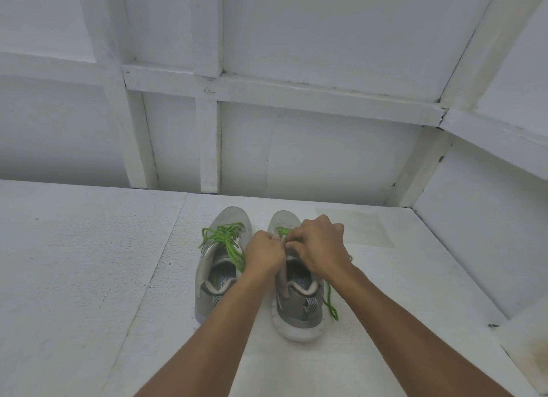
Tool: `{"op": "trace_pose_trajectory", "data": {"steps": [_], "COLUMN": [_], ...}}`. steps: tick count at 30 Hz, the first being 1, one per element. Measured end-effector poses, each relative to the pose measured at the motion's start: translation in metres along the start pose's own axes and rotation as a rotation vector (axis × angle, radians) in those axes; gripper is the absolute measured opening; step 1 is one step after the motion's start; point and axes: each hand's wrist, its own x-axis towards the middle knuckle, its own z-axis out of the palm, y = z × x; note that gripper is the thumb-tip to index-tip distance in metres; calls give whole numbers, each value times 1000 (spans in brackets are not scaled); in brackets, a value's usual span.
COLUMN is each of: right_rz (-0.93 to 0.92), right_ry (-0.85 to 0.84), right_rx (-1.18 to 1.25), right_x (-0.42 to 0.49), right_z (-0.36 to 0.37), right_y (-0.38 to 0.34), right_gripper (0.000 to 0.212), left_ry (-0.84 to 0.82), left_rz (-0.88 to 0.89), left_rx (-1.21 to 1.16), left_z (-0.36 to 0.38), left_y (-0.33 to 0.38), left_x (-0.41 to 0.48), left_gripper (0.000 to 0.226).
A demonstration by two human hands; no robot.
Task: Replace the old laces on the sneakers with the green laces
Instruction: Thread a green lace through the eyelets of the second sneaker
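Left hand (264,253), right hand (320,245) bare; both forearms (415,322) bare.

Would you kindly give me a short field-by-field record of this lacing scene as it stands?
left sneaker: grey, toe pointing away
left lace: green, threaded, ends loose
right sneaker: grey, beside it
right lace: green, threaded near the toe, one end trailing on the white surface
left hand: grips right sneaker's eyelet area
right hand: pinches there too; exact hold hidden
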Motion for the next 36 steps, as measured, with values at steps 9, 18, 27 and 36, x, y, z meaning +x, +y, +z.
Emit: {"op": "trace_pose_trajectory", "data": {"steps": [9,18,27,36], "right_rz": [116,380,408,455], "right_ry": [103,74,48,75], "right_rx": [163,538,603,631], "right_x": [-25,-49,-52,-52], "right_z": [8,12,8,11], "right_y": [21,33,25,21], "right_gripper": [39,32,23,22], "left_ry": [253,88,-332,-213], "left_rz": [80,249,246,264], "left_rx": [-612,-865,950,878], "left_z": [-35,-120,-57,-97], "left_y": [43,105,43,84], "left_x": [-1,27,18,18], "left_gripper": [19,24,20,20]}}
